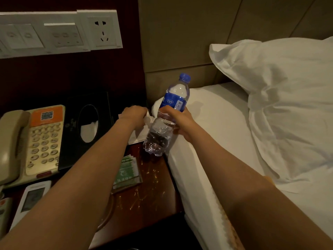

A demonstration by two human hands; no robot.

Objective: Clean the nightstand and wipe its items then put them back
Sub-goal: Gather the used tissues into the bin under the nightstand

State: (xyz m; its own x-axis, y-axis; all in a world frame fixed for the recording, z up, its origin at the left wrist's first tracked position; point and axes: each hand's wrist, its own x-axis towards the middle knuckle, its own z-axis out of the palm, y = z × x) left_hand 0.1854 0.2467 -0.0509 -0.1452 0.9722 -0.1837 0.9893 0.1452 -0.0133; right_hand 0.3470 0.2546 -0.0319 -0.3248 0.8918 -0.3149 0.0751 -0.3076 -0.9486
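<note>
Bottle held up for wiping, centre of frame.
I see my right hand (180,122) wrapped round one tilted bottle (173,100), held clear of the nightstand (149,186), likely so the cloth (149,121) bunched in my closed left hand (134,114) can reach its side. Left of frame, probably still to wipe: one phone (30,141), one tissue box (86,127), one remote (32,197). Lower centre: one stack of green packets (127,170).

Both bare arms reach forward; the right hand (177,121) grips a bottle (169,114), the left hand (134,114) clutches a white cloth (146,121).
</note>
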